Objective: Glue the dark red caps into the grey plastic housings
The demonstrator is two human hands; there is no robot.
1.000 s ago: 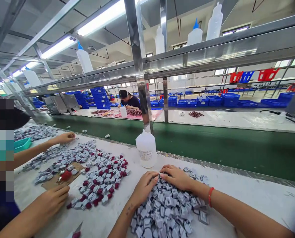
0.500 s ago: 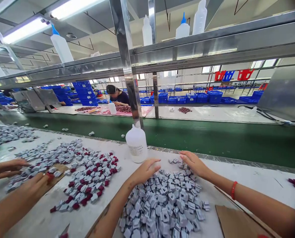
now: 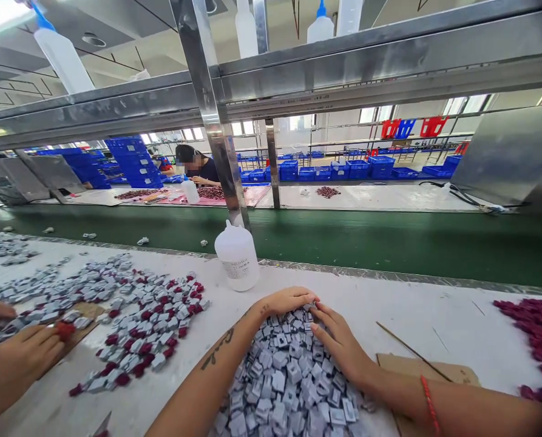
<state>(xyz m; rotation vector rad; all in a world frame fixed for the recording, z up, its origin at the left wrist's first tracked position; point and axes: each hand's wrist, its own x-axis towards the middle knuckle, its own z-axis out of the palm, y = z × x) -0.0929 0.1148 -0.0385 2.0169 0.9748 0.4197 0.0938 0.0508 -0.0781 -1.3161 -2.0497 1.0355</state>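
A heap of small light-grey plastic pieces (image 3: 289,370) lies on the white worktop in front of me. My left hand (image 3: 291,300) curves round the far edge of the heap, fingers stretched out and touching the pieces. Against the heap's right side rests my right hand (image 3: 341,343), fingers extended, its fingertips close to those of the left. Neither hand grips a piece. Just beyond my left hand stands a white plastic bottle (image 3: 237,258) with a printed label.
At left, a co-worker's hands (image 3: 29,352) are over grey and dark-red pieces (image 3: 147,328). Dark-red pieces (image 3: 535,334) lie at right, near a thin stick (image 3: 414,349) on cardboard (image 3: 457,371). A green conveyor belt (image 3: 366,243) runs behind, below a metal shelf (image 3: 366,67).
My hands have come together at the heap's far end, and the right has drawn nearer along its side. Stray pieces there are now gathered in. The view has shifted right and down.
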